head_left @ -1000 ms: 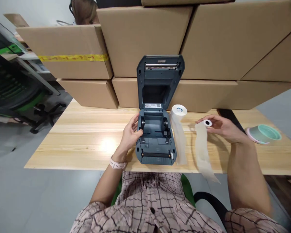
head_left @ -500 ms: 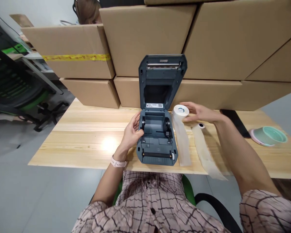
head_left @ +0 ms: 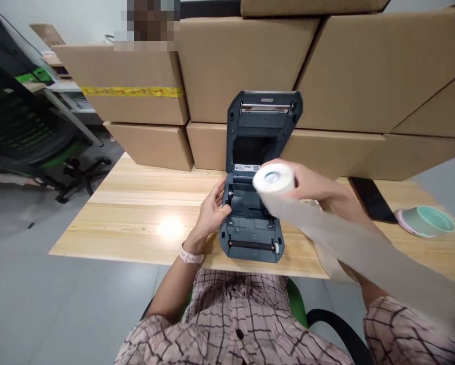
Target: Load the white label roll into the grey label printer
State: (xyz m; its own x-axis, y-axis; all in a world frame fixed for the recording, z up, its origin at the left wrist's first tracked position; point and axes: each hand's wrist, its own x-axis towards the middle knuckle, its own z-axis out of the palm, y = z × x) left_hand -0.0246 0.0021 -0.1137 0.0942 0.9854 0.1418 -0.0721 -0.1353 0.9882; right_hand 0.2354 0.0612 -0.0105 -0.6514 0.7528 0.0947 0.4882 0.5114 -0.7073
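Note:
A dark grey label printer sits on the wooden table with its lid tipped up. My left hand grips the printer's left side wall, thumb over the inner edge. Above the printer's right side, my right hand holds a roll of white labels, which hides part of the roll bay. A long strip of backing paper trails from that roll toward the lower right, blurred at its end. Behind it lies a second paper strip, largely covered; its core is mostly hidden.
Stacked cardboard boxes wall off the table's back edge. A black phone and a mint green cup are at the right. Another person's head, pixelated, shows beyond the boxes. An office chair stands to the left.
My right hand has picked up the label roll from the table and carried it left over the printer. Its paper strip now swings out to the right. My left hand stays on the printer.

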